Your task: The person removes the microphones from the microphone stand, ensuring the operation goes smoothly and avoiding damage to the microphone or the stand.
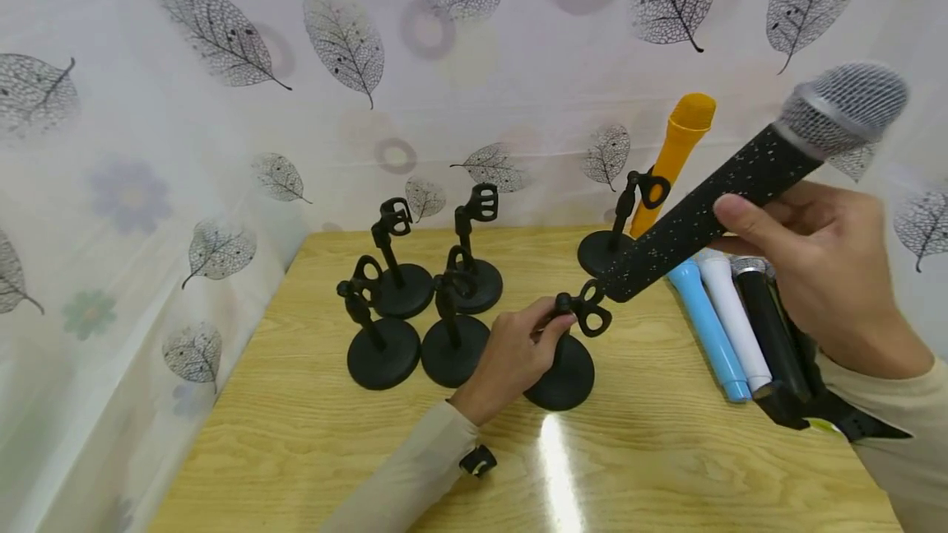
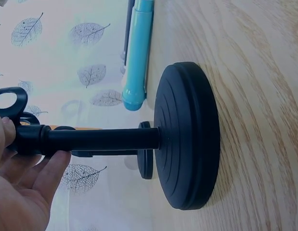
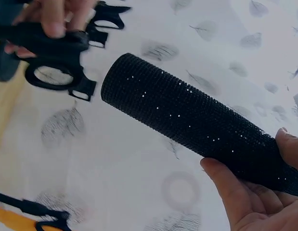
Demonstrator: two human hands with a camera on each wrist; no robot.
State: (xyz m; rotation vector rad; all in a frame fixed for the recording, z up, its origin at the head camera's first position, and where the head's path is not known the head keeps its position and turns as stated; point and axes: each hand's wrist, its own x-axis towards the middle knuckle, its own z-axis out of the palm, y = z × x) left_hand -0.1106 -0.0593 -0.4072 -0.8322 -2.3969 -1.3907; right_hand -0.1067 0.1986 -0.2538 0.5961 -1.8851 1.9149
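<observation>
My right hand [image 1: 837,270] grips a black, white-speckled microphone [image 1: 704,208] with a silver mesh head, tilted up to the right. Its lower end is close to the clip of a black microphone stand [image 1: 560,381]; the right wrist view shows a gap between microphone [image 3: 182,113] and clip [image 3: 55,74]. My left hand [image 1: 514,360] pinches that stand at the top of its post, just below the clip. In the left wrist view the stand's round base [image 2: 187,137] rests on the table, with my left fingers [image 2: 55,173] at the upper post.
Several black stands [image 1: 383,352] with bare clips are grouped on the left of the wooden table [image 1: 296,442]. At the back right, a yellow microphone [image 1: 670,159] leans in another stand [image 1: 603,253]. Blue [image 1: 711,331], white [image 1: 733,319] and black [image 1: 770,327] microphones lie under my right arm.
</observation>
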